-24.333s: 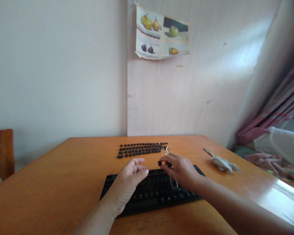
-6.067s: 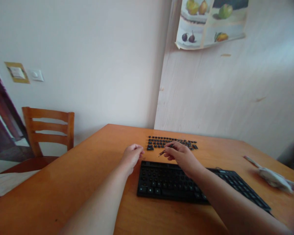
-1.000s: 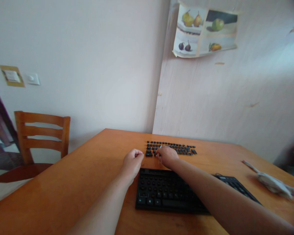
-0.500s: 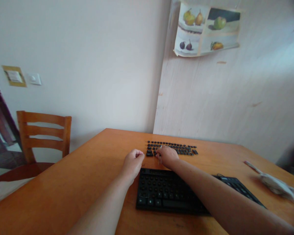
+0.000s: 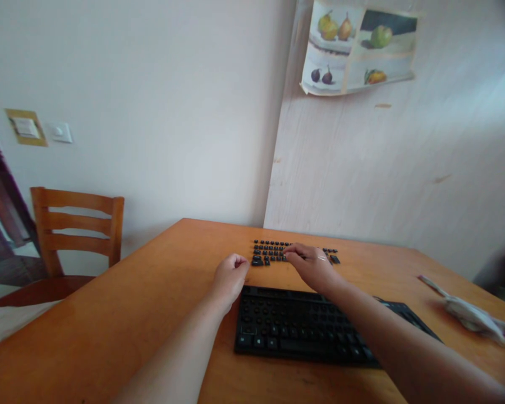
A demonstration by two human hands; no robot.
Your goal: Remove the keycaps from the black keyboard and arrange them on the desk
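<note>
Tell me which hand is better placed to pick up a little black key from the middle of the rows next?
Probably the right hand: its fingers are right at the rows of loose black keys, while the left hand is curled off to their left.

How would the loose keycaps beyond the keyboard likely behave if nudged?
The keycaps would probably shift easily, being small, separate pieces simply resting on the table. They would likely slide rather than roll, given their blocky shapes.
</note>
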